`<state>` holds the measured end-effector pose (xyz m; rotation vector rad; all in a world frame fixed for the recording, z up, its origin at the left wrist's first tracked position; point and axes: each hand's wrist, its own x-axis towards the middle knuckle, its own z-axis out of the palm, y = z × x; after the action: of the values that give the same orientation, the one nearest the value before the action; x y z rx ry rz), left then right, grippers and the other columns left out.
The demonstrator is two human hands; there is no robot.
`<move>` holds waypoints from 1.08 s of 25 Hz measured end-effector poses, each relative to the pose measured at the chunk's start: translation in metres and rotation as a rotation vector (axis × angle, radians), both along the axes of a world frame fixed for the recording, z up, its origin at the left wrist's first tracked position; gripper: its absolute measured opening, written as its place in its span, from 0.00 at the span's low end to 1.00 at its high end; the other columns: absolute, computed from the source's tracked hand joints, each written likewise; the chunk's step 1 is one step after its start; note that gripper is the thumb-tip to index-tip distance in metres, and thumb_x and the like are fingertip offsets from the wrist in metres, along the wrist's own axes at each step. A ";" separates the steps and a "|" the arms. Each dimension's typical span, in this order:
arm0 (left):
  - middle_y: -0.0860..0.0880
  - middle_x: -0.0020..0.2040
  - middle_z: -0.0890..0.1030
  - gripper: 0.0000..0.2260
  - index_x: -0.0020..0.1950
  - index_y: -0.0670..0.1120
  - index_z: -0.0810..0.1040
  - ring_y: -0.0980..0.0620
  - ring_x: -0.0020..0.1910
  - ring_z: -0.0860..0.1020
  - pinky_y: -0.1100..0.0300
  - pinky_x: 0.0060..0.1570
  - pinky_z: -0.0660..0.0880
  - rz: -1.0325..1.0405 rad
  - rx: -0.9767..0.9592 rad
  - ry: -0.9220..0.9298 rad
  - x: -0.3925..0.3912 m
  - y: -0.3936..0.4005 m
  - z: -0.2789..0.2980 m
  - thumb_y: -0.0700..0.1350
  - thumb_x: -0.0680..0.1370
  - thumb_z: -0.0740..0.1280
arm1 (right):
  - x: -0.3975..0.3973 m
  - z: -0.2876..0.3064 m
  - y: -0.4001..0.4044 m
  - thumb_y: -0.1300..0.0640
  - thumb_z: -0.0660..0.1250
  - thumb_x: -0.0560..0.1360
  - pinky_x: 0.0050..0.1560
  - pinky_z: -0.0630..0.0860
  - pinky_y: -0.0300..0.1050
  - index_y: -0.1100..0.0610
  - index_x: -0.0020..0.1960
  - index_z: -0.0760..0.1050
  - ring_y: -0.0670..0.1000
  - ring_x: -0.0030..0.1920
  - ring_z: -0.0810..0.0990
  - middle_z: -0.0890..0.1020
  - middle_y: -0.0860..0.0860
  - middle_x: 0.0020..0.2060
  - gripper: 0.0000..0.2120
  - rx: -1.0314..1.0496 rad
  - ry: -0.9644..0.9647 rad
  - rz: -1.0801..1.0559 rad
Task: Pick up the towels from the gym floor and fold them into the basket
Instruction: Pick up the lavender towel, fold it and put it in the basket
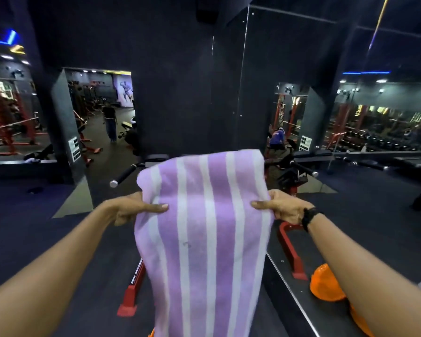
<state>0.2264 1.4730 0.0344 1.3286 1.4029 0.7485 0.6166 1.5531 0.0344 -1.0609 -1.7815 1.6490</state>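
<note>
Towel (204,227) held up, left hand (131,207), right hand (284,207) pinching side edges; orange basket (326,285) contents hidden.

Dim gym, dark walls and mirrors

Dark matte wall (180,93) ahead, mirror panels (289,81) to the right, red-framed machines (10,122) reflected left, blue strip lights (366,72) overhead, dark rubber floor (22,227).

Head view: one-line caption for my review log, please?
Both hands, left hand and right hand, pinch a purple-and-white striped towel by its edges, holding it up in a mirrored gym.
</note>
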 end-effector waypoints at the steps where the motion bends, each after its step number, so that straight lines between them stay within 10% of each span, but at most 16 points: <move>1: 0.48 0.55 0.84 0.40 0.60 0.46 0.79 0.49 0.54 0.82 0.55 0.55 0.78 0.004 -0.046 0.004 -0.003 -0.002 0.000 0.56 0.51 0.84 | 0.000 -0.005 0.000 0.47 0.86 0.47 0.46 0.82 0.46 0.62 0.53 0.81 0.53 0.47 0.85 0.84 0.59 0.51 0.38 -0.015 -0.009 -0.010; 8: 0.46 0.48 0.85 0.41 0.54 0.45 0.81 0.53 0.43 0.84 0.59 0.42 0.81 0.114 0.185 -0.316 0.000 0.000 0.043 0.57 0.44 0.84 | -0.004 0.043 0.008 0.46 0.85 0.49 0.45 0.82 0.45 0.62 0.60 0.77 0.51 0.49 0.84 0.84 0.56 0.52 0.43 0.058 0.210 -0.029; 12: 0.50 0.55 0.84 0.47 0.62 0.46 0.77 0.52 0.54 0.82 0.56 0.55 0.77 -0.026 0.067 -0.108 0.006 -0.016 0.012 0.56 0.45 0.85 | -0.006 0.019 -0.001 0.46 0.85 0.46 0.53 0.80 0.53 0.57 0.58 0.79 0.53 0.54 0.83 0.83 0.56 0.55 0.42 0.033 -0.062 0.042; 15: 0.45 0.54 0.84 0.47 0.61 0.44 0.78 0.49 0.52 0.83 0.57 0.47 0.80 0.065 0.005 -0.119 -0.004 -0.016 0.001 0.55 0.44 0.85 | -0.004 -0.004 0.000 0.44 0.85 0.43 0.52 0.81 0.46 0.62 0.59 0.79 0.51 0.49 0.84 0.84 0.57 0.53 0.48 -0.029 -0.048 -0.054; 19: 0.47 0.44 0.86 0.44 0.57 0.44 0.81 0.53 0.39 0.84 0.62 0.33 0.79 0.115 0.036 -0.183 -0.003 -0.011 0.027 0.52 0.41 0.84 | -0.011 0.027 -0.003 0.53 0.80 0.56 0.40 0.81 0.39 0.62 0.56 0.78 0.47 0.42 0.85 0.86 0.53 0.45 0.31 -0.004 0.078 -0.072; 22: 0.48 0.47 0.85 0.39 0.54 0.45 0.82 0.53 0.44 0.84 0.61 0.41 0.81 0.131 0.187 -0.319 0.000 -0.011 0.043 0.55 0.46 0.84 | -0.014 0.048 -0.001 0.54 0.74 0.60 0.41 0.81 0.41 0.59 0.56 0.77 0.48 0.45 0.85 0.86 0.52 0.46 0.25 0.032 0.252 -0.073; 27: 0.45 0.46 0.86 0.40 0.54 0.41 0.79 0.50 0.44 0.84 0.58 0.41 0.81 0.171 0.085 -0.214 -0.002 -0.018 0.019 0.54 0.46 0.85 | -0.012 0.016 0.007 0.46 0.84 0.50 0.44 0.82 0.45 0.62 0.57 0.79 0.51 0.47 0.85 0.85 0.55 0.48 0.40 0.016 0.014 -0.138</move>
<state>0.2241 1.4548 0.0539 1.1639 1.3352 1.0432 0.6049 1.5601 0.0502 -1.1356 -1.6711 1.5529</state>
